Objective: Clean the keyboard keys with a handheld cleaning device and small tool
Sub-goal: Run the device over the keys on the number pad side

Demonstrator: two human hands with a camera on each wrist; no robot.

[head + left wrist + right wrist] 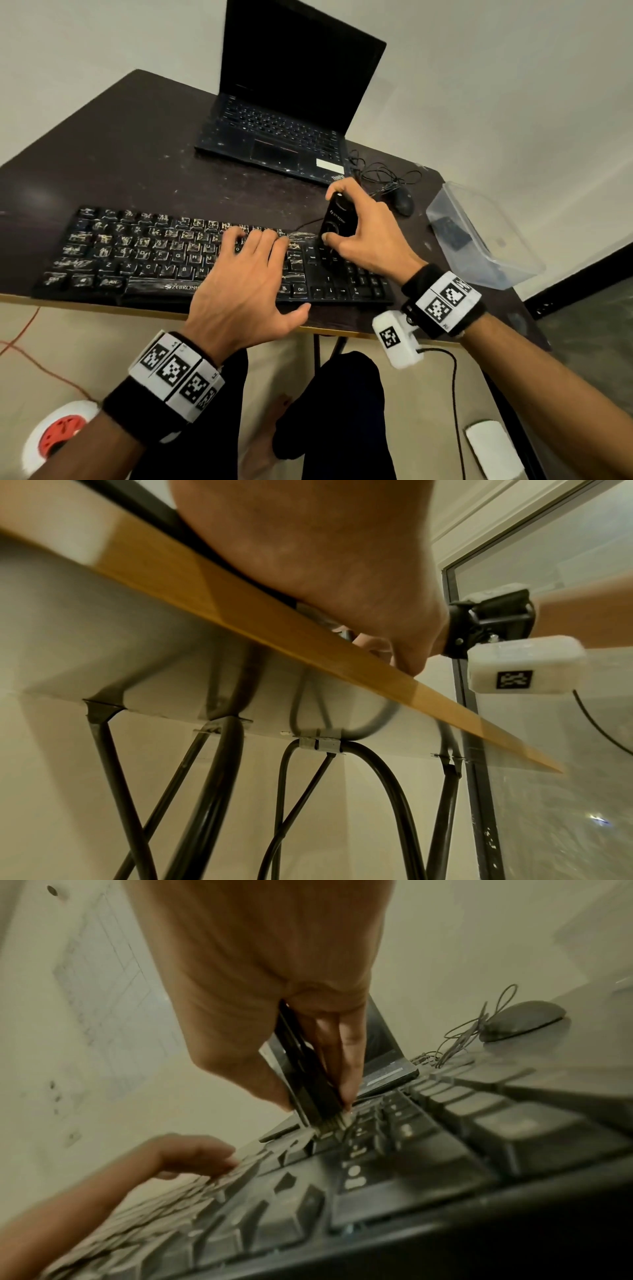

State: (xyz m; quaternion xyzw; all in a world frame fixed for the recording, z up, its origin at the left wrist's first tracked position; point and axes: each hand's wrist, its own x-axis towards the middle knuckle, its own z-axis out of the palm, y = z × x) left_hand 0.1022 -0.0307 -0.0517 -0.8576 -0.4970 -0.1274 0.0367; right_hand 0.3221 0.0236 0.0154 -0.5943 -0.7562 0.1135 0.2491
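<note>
Dark, scuffed tabletop [144, 144] carries the black plastic keyboard [144, 253] under both my hands. My left hand [246, 274] rests flat, fingers straight, on its keys. Just beside it, my right hand [370, 233] grips the black handheld cleaning device [339, 216] upright, bristle tip [334, 1123] touching the keys.

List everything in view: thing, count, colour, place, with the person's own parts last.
keyboard: one, black, keys streaked white, near edge of table
cleaning device: one, black, upright over keyboard's right part, bristled tip on the keys in the right wrist view
laptop: one, black, open, screen dark, far side of table
mouse: one, black, wired, right of laptop
plastic box: one, clear, right end of table, dark item inside
table: one, dark top, tan edge
round socket reel: one, white and red, floor at left
left hand: flat on keyboard, fingers straight
right hand: grips cleaning device
</note>
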